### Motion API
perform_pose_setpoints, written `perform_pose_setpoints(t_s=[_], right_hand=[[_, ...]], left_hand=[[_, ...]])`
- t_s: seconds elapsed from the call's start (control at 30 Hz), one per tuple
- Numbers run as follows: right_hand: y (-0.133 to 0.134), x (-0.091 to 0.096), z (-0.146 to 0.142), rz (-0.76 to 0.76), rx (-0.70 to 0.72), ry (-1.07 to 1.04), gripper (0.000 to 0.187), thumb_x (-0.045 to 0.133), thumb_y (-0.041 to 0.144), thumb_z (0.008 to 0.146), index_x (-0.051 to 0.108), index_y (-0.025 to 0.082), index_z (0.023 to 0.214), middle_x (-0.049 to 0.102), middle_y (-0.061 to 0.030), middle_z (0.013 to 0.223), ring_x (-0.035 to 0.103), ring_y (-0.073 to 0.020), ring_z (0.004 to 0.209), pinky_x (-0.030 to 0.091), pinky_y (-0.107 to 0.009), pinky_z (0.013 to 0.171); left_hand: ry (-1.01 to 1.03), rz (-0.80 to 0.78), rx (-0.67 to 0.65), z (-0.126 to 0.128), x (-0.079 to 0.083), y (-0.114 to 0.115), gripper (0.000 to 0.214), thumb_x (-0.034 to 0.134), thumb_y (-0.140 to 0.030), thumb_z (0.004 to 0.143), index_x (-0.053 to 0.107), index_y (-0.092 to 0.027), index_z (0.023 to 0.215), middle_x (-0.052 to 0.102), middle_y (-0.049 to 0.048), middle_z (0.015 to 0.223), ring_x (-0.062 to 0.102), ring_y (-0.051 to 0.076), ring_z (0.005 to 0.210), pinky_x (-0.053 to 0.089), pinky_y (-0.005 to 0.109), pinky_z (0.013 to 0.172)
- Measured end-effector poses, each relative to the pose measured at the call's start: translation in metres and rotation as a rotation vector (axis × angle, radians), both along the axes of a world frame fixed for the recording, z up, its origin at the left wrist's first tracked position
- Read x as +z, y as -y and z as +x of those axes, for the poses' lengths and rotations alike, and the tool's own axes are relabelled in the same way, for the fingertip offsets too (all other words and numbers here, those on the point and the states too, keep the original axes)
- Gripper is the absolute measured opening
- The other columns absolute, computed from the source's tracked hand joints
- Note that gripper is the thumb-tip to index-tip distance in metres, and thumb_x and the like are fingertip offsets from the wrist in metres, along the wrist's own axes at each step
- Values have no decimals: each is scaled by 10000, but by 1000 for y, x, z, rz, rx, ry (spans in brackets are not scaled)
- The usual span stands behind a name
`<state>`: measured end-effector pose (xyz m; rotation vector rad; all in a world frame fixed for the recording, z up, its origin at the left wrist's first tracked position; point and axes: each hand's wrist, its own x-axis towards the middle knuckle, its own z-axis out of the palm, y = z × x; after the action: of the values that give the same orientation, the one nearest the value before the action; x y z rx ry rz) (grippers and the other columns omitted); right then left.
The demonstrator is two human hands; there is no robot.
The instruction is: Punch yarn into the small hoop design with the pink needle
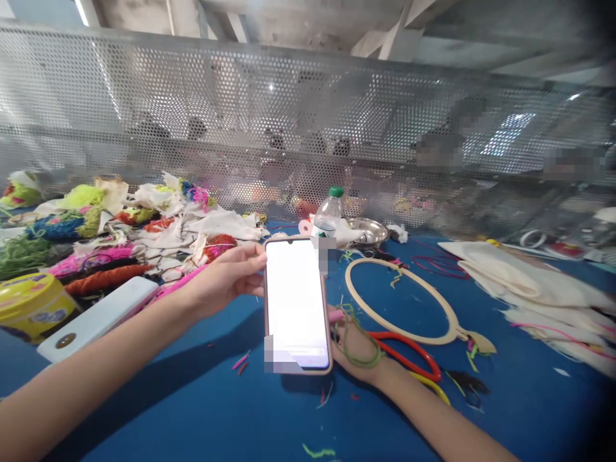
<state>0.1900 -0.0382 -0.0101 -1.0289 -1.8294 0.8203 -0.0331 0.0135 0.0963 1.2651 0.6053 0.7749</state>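
Note:
A smartphone (pixel 297 305) with a bright white screen is held upright above the blue table, in a pinkish case. My left hand (pixel 235 273) is closed on its upper left edge, thumb in front. At the lower right edge, my right hand (pixel 356 346) grips the phone, most of its fingers hidden behind it. Green yarn (pixel 366 364) loops over that hand, and a pink piece (pixel 337 316), its kind unclear, sticks out by the fingers. Close to the right wrist lie red-handled scissors (pixel 423 356), partly covered by the hand, and a yellow handle (pixel 430 387).
Yarn and cloth scraps (pixel 158 237) pile up at left, near a yellow tub (pixel 36 305) and a pale blue phone-like device (pixel 103 314). An embroidery hoop (pixel 353 282), bottle (pixel 330 215), metal bowl (pixel 378 234) and folded cloth (pixel 529 276) lie beyond. A perforated metal screen (pixel 240 96) stands behind.

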Motion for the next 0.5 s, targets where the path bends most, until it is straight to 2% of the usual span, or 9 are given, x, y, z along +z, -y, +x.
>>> perform_pose_setpoints(t_s=[0.1, 0.17, 0.27, 0.5], right_hand=[[-1, -3, 2, -46, -17, 2, 123, 519, 191, 732, 449, 230, 825, 584, -42, 872, 601, -159, 865, 521, -304, 750], [-1, 1, 2, -46, -10, 51, 131, 514, 193, 742, 467, 221, 860, 587, -59, 918, 587, -170, 919, 506, -323, 790], [0, 9, 2, -26, 20, 139, 116, 491, 202, 776, 507, 210, 890, 578, -78, 1018, 555, -182, 994, 472, -343, 849], [3, 17, 1, 86, -4, 289, 69, 471, 211, 820, 536, 204, 842, 602, -54, 943, 558, -163, 943, 458, -320, 831]], left_hand=[[-19, -11, -14, 2, -4, 2, 176, 592, -265, 767, 528, -148, 881, 607, 55, 867, 584, 123, 711, 473, 242, 625], [-22, -15, -17, 2, -7, 0, 170, 593, -274, 765, 520, -147, 850, 606, 56, 863, 584, 127, 718, 470, 250, 632], [-13, -18, 5, 0, -8, -6, 169, 596, -281, 765, 510, -145, 818, 606, 40, 817, 586, 119, 707, 457, 229, 614], [-40, -15, 91, -7, -8, -23, 184, 615, -291, 736, 486, -161, 734, 610, 1, 713, 568, 93, 603, 442, 217, 578]])
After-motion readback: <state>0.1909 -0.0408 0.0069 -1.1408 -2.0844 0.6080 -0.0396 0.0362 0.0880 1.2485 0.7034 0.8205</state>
